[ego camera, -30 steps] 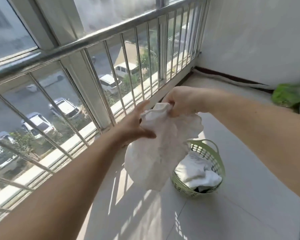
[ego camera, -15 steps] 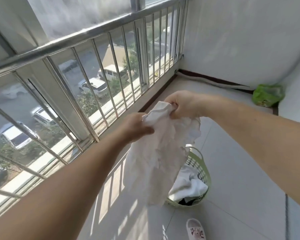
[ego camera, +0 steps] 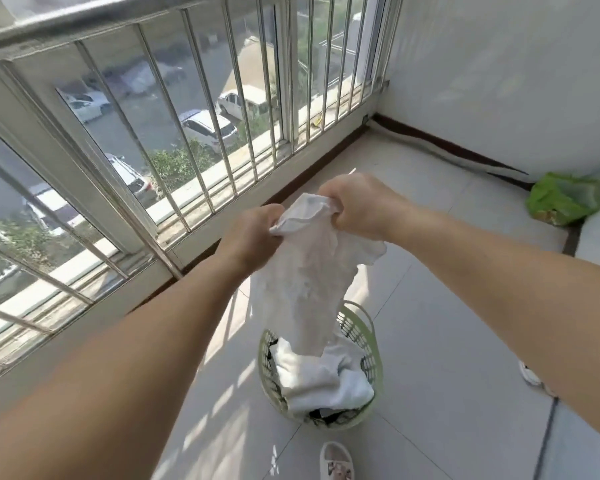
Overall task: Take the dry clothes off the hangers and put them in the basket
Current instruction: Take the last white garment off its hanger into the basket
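Left hand: the left hand (ego camera: pixel 253 237) was fisted on the top edge of the white garment (ego camera: pixel 305 282).
Right hand: the right hand (ego camera: pixel 357 206) was clenched on the same edge.
Garment: hung down, its hem reaching the clothes in the green laundry basket (ego camera: pixel 373 344) on the floor (ego camera: pixel 447 341).
Change: a moment earlier it hung beside the basket; it had come over it.
Meaning: probably ready to drop in.

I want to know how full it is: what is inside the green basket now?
The basket holds white laundry on top and something dark beneath. The hanging white cloth covers part of it, and anything deeper is hidden.
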`<state>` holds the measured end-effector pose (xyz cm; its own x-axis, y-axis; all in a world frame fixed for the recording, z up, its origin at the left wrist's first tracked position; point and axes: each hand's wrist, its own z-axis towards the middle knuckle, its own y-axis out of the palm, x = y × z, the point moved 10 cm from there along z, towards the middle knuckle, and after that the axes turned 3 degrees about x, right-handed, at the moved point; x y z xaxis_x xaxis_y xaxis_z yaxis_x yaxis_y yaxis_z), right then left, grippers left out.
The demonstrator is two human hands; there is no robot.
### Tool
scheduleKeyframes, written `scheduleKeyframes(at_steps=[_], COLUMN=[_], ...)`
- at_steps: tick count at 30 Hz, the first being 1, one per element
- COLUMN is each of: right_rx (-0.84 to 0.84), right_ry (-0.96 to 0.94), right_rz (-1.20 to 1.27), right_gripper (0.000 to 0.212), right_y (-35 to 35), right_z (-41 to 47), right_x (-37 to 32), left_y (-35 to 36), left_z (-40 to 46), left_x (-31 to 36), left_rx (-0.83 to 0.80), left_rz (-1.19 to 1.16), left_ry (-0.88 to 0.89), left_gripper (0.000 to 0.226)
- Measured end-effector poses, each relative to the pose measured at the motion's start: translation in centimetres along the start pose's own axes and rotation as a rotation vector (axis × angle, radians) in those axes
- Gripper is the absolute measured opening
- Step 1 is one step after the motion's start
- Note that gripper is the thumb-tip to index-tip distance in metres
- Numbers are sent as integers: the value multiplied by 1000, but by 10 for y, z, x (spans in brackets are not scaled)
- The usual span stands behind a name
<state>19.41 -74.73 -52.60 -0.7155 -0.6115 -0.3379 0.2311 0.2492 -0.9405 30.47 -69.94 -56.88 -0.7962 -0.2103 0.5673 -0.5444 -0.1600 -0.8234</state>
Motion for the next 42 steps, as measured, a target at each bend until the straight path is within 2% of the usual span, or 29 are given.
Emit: scheduleKeyframes(at_steps=[2,5,11,18,22,26,28,30,33,38,42], right_rx=[22,-14,-220,-584,-868,-1174,-1256,-1248,-1160,-922,-842], right_ry=[5,6,34,35,77,87,109,112,84,48,10], right_rz=[52,98,104,51,56,69,75,68,25,-44,-98], right_gripper=[17,35,38,42,39,13,16,16,24,37,39], right_y=[5,33,146,336,409,460,476,479,480,468,481], right_z=[2,-2,-26,-87,-129,-160,-166,-156,-118,-32,18], right_x=[13,30,59,84,94,93,96,100,110,123,131], left_y=[12,44,147,304,363,401,412,414,410,396,404], left_z=[5,6,-24,-115,-165,-198,-207,-201,-168,-95,-50], left_x=[1,-7,-69,-168,-197,-212,-220,-224,-234,-261,-285], left_rx=[9,-16,-164,-517,-728,-914,-977,-998,-934,-706,-612], left_rz=[-7,9,26,4,23,6,-34,-72,-134,-218,-288], left_ry=[8,35,-3,-153,-192,-257,-316,-343,-377,-447,-501], left_gripper=[11,15,11,22,23,33,31,24,8,26,18])
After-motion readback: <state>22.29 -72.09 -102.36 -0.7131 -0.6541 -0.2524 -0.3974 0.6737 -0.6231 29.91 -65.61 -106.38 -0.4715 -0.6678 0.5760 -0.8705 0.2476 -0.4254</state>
